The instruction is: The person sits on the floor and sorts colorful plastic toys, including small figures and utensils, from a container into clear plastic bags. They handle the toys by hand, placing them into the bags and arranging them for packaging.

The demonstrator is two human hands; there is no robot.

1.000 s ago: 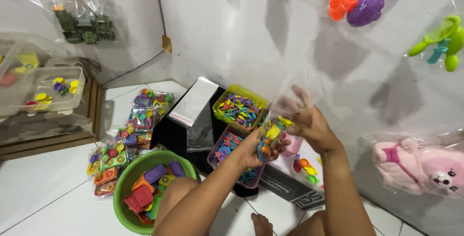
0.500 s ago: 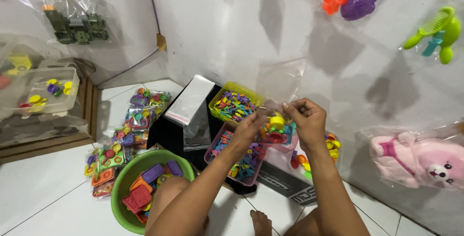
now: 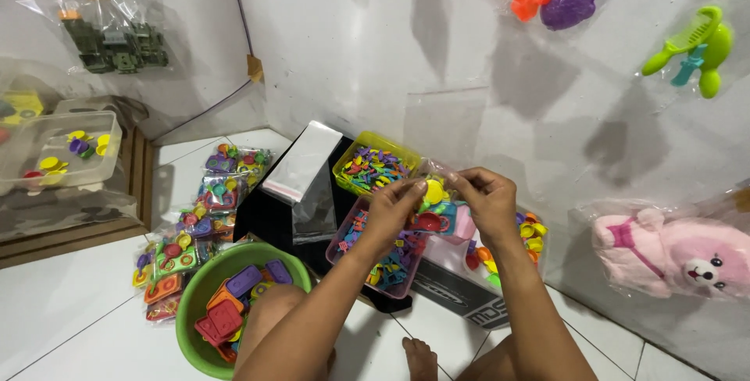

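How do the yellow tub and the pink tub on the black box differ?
The yellow tub sits farther back near the wall; the pink tub sits nearer, partly behind the left hand. The yellow tub shows fully; the pink tub is partly covered. Both are translucent, rectangular and hold small colourful pieces.

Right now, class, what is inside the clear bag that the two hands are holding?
Inside the clear bag, pinched by the left hand and right hand, sit small plastic toys: yellow, red and teal. The fingers cover its top edge, and pieces farther back are hidden.

I count one green bowl [image 3: 195, 311], one yellow tray [image 3: 348, 154], one pink tray [image 3: 337, 247], two hands, one pink plush [image 3: 672, 252].
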